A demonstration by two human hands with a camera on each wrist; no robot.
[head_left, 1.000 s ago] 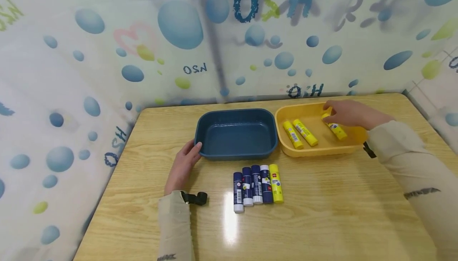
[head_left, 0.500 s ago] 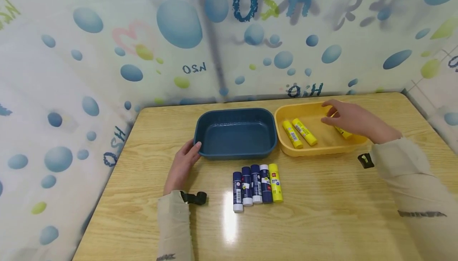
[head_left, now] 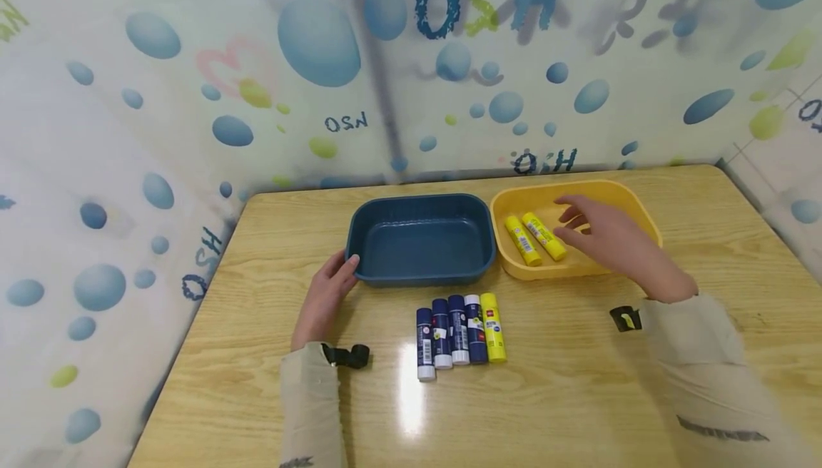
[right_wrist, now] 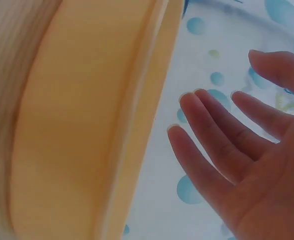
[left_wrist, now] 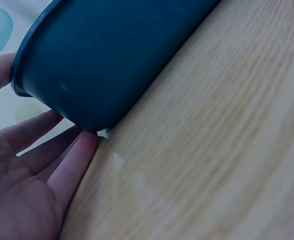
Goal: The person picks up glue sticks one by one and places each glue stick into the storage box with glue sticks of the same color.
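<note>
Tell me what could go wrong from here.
The right hand hangs open over the yellow tray; it might knock the two visible yellow glue sticks. The left hand, gripping a corner of the blue tray, could shove that tray against the yellow one right beside it. The row of five glue sticks on the table may roll if brushed.

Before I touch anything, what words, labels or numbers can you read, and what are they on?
"OSH": big blue and green letters on the wall covering.
Smaller lettering there: tilted, faint or cut off, so I can't read it surely.
Labels on the blue glue sticks and yellow glue sticks: too small to read.
</note>
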